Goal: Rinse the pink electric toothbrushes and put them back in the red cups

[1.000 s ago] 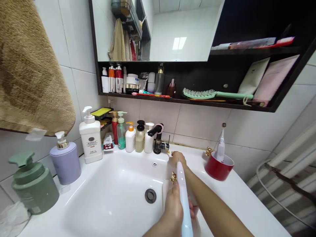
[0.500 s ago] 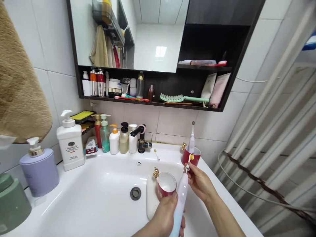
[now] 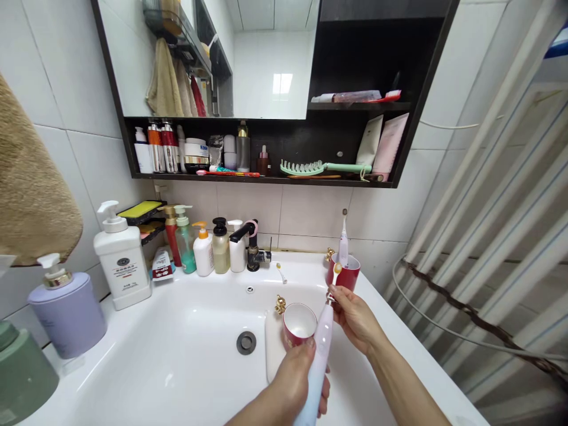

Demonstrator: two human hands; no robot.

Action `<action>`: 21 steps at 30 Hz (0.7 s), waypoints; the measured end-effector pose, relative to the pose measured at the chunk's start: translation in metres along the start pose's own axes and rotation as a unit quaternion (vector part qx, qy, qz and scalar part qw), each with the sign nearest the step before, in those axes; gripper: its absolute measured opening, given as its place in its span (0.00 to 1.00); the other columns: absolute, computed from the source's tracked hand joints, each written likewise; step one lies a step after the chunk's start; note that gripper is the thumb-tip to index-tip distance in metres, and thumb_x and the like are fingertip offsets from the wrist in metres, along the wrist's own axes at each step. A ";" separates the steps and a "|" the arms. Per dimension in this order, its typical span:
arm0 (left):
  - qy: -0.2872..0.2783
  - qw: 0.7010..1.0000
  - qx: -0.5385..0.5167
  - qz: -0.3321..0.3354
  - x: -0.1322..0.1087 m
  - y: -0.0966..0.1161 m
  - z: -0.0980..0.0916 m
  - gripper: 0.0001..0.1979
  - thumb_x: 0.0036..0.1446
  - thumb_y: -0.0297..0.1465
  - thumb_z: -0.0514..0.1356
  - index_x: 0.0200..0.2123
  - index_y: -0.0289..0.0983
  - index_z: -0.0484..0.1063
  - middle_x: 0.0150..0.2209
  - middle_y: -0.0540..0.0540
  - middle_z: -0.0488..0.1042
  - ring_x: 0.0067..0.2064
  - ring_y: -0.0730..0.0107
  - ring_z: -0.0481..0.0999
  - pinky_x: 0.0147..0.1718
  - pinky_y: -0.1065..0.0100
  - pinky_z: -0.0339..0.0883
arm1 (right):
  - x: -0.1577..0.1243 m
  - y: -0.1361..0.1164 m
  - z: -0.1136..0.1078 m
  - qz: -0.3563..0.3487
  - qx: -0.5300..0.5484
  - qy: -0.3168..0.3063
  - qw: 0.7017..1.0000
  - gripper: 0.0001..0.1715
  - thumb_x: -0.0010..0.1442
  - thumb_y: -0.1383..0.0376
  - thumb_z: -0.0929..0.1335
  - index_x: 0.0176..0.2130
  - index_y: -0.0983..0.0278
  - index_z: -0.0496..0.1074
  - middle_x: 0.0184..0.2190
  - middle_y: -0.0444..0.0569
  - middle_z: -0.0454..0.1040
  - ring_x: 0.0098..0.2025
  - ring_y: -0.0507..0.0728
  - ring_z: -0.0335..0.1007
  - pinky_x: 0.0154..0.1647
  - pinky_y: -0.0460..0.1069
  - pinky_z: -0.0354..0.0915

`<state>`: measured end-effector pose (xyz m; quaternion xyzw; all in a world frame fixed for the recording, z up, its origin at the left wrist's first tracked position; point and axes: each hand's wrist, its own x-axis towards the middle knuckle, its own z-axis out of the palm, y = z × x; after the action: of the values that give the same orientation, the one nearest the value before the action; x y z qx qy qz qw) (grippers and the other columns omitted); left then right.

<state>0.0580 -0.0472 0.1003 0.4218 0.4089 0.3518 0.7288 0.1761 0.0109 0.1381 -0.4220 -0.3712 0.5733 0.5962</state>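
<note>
My left hand (image 3: 293, 378) is wrapped round the pink-to-blue handle of an electric toothbrush (image 3: 318, 361), which tilts up over the right side of the sink. At its top, the fingers of my right hand (image 3: 355, 316) pinch the lower end of a white brush head (image 3: 336, 273) with a yellowish round tip. The head lines up with the handle's metal shaft; my fingers partly hide the joint. Just left of the handle, a red cup with a white inside (image 3: 300, 322) stands on a pale soap-dish-like tray (image 3: 274, 349) in the basin.
Behind my right hand, another red cup (image 3: 350, 273) holds a second electric toothbrush (image 3: 344, 242). A loose brush head (image 3: 281, 273) lies on the sink ledge near the black faucet (image 3: 254, 245). Pump bottles (image 3: 220, 245) line the back left. A mirror cabinet (image 3: 266, 182) overhangs the ledge.
The brush head has turned, so its round tip now faces me more. Both hands and the toothbrush have shifted slightly left in view, and the camera view has moved a little.
</note>
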 end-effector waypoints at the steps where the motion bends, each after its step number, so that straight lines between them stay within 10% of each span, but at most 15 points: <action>1: -0.004 1.000 -0.008 0.000 0.001 -0.001 0.000 0.29 0.36 0.55 0.37 0.25 0.34 0.57 0.13 0.53 0.59 0.11 0.79 0.56 0.11 0.74 0.48 | 0.000 0.000 0.001 -0.003 -0.003 0.000 1.000 0.11 0.39 0.61 0.66 0.18 0.65 0.62 0.13 0.37 0.60 0.16 0.44 0.52 0.17 0.40 0.55; 21: -0.010 0.998 -0.047 0.049 0.002 -0.003 -0.001 0.27 0.39 0.53 0.39 0.24 0.33 0.57 0.12 0.53 0.59 0.11 0.79 0.57 0.11 0.74 0.48 | -0.009 0.001 0.011 -0.032 -0.010 -0.041 0.999 0.11 0.44 0.59 0.62 0.20 0.65 0.63 0.15 0.40 0.60 0.19 0.45 0.52 0.19 0.42 0.52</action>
<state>0.0586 -0.0462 0.0969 0.4101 0.3632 0.4016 0.7339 0.1648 0.0028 0.1420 -0.3915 -0.4145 0.5671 0.5944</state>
